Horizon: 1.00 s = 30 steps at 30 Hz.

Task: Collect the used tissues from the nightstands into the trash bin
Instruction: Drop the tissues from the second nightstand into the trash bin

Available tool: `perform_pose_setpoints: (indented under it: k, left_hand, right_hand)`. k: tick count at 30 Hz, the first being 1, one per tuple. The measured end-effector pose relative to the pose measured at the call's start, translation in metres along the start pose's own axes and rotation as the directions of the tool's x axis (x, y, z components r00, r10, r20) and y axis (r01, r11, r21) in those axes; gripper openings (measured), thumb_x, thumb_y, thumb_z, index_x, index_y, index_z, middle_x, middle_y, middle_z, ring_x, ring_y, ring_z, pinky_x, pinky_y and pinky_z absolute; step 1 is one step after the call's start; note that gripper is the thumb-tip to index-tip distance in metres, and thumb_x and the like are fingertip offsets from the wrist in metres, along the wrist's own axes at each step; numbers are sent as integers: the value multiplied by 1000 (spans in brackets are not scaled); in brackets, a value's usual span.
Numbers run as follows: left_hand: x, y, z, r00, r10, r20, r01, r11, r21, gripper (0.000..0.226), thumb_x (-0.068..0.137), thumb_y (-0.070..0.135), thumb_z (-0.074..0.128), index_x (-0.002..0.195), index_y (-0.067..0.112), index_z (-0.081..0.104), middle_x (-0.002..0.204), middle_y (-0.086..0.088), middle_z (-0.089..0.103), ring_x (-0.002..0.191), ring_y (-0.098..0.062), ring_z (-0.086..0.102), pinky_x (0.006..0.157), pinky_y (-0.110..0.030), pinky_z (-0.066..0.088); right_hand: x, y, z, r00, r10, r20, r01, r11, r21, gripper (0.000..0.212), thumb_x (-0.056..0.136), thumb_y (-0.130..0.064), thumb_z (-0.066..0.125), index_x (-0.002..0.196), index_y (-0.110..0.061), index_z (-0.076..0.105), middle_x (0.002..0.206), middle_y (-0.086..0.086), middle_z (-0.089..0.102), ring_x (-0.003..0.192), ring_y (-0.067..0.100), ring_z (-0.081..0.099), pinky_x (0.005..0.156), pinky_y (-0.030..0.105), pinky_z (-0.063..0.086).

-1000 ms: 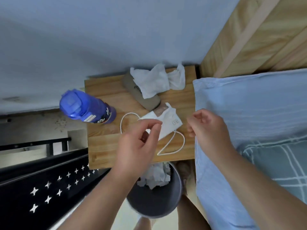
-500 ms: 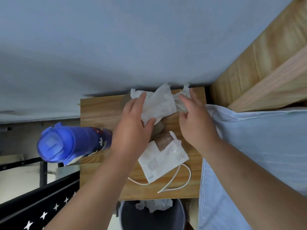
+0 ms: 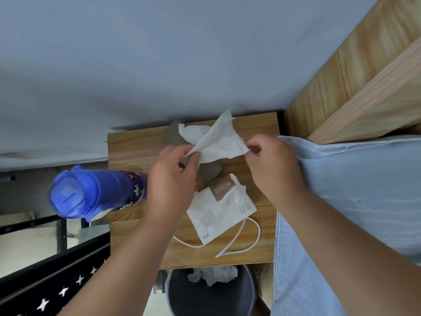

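Head view: both hands are over the wooden counter (image 3: 127, 147) that stands against a pale blue wall, beside the bed. The left hand (image 3: 170, 179) pinches the near-left corner of a white tissue (image 3: 216, 142) between thumb and forefinger, its fingers closed on the paper. The right hand (image 3: 271, 165) grips the tissue's right edge, fingers (image 3: 252, 149) pressed together on it. The tissue is held up between the two hands, stretched and crumpled, above the back of the counter; whether its far end touches anything cannot be told.

Under the tissue lies a flat grey-brown object (image 3: 207, 174), partly hidden, so what it is cannot be told. Nearer the camera, a white paper packet (image 3: 218, 215) with a brown label lies flat on the counter, and a white cord (image 3: 250, 245) loops out from beneath it toward the front edge. A blue bottle (image 3: 91, 195) with a closed lid stands at the counter's left edge, its top leaning toward the camera.

Below the front edge of the counter, a dark round trash bin (image 3: 214, 297) sits on the floor with crumpled tissues (image 3: 214, 273) already inside. To the right is the bed's light blue sheet (image 3: 355, 190), with a wooden headboard (image 3: 355, 87) behind it. At lower left is a black metal rail (image 3: 57, 290) with white star shapes
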<state>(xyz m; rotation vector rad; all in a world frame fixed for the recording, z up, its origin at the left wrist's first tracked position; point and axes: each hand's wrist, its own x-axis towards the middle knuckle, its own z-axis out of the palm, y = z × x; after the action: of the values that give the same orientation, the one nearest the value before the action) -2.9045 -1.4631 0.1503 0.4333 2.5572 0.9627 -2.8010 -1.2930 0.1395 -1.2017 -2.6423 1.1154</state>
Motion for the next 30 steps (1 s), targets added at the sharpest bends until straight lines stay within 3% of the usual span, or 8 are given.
perform_pose_setpoints:
  k: [5, 9, 13, 17, 21, 25, 30]
  left_hand:
    - [-29, 21, -14, 998, -63, -17, 58, 979, -195, 15, 104, 30, 66, 104, 45, 65, 97, 14, 70, 86, -7, 69, 71, -26, 54]
    - [-73, 30, -28, 997, -67, -26, 58, 964, -260, 29, 103, 29, 66, 96, 56, 61, 95, 14, 69, 86, -3, 66, 69, -9, 49]
    - [-113, 20, -44, 994, -105, -41, 85, 936, -340, 29, 100, 33, 65, 88, 59, 67, 93, 12, 71, 81, -9, 69, 66, -10, 50]
    - [-152, 3, -57, 984, -169, -63, 130, 907, -400, 28, 97, 36, 66, 88, 62, 70, 87, 7, 72, 73, -12, 69, 59, -11, 49]
    - [-194, -26, -61, 959, -283, -26, 249, 881, -401, 28, 99, 37, 67, 89, 63, 69, 81, 10, 72, 69, -7, 67, 56, -15, 50]
    - [-234, -65, -54, 925, -376, 59, 370, 849, -378, 25, 99, 35, 67, 92, 58, 71, 82, 13, 73, 74, -2, 68, 61, -6, 45]
    - [-271, -128, -31, 879, -450, 157, 475, 857, -201, 16, 103, 31, 65, 99, 44, 71, 99, 12, 74, 89, 1, 65, 71, -11, 44]
  right_hand:
    - [-27, -3, -15, 992, 120, -47, -103, 957, 270, 6, 97, -24, 71, 99, -30, 71, 84, -15, 70, 76, 3, 67, 62, 16, 47]
    - [-65, -10, -23, 980, 195, -21, -162, 864, 478, 17, 95, -25, 75, 92, -40, 69, 85, -11, 75, 81, 9, 72, 73, 34, 62]
    - [-107, -18, -29, 974, 225, -9, -176, 787, 592, 20, 92, -20, 76, 85, -39, 73, 81, -15, 76, 73, 9, 74, 62, 15, 56]
    - [-154, -26, -31, 965, 262, 32, -220, 729, 648, 10, 79, -38, 73, 88, -39, 76, 79, -8, 76, 69, 9, 72, 66, 25, 61]
    - [-202, -23, -16, 956, 275, 103, -276, 725, 631, 9, 80, -34, 71, 88, -34, 75, 78, -8, 75, 70, 9, 68, 72, 34, 57]
    - [-242, -6, 11, 928, 327, 180, -370, 740, 562, 4, 90, -29, 74, 89, -32, 75, 83, -9, 76, 76, 9, 71, 74, 35, 58]
    - [-273, 26, 53, 896, 338, 290, -414, 870, 267, 13, 95, -27, 66, 84, -33, 67, 74, -8, 68, 73, 9, 64, 64, 24, 49]
